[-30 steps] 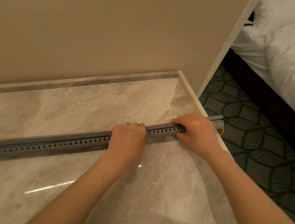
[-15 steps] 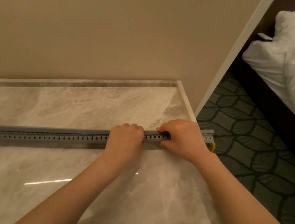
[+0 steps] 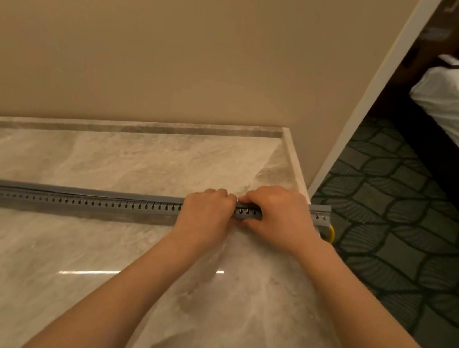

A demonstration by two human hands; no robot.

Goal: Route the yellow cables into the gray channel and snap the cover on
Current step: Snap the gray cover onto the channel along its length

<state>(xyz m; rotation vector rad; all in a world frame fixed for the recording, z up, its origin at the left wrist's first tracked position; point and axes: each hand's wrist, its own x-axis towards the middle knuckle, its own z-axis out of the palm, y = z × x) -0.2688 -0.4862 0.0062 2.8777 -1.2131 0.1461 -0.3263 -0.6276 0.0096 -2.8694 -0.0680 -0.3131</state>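
Across the counter [image 3: 62, 262], gray channel [image 3: 77, 200] runs left-right.

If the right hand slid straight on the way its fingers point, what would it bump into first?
Most likely the left hand. The right hand points leftward along the gray channel, and the left hand grips that channel right beside it; their fingertips look nearly touching, though depth is unclear.

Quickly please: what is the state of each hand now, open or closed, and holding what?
Left hand: closed, fingers curled over the gray channel.
Right hand: closed, gripping the same gray channel near its right end.
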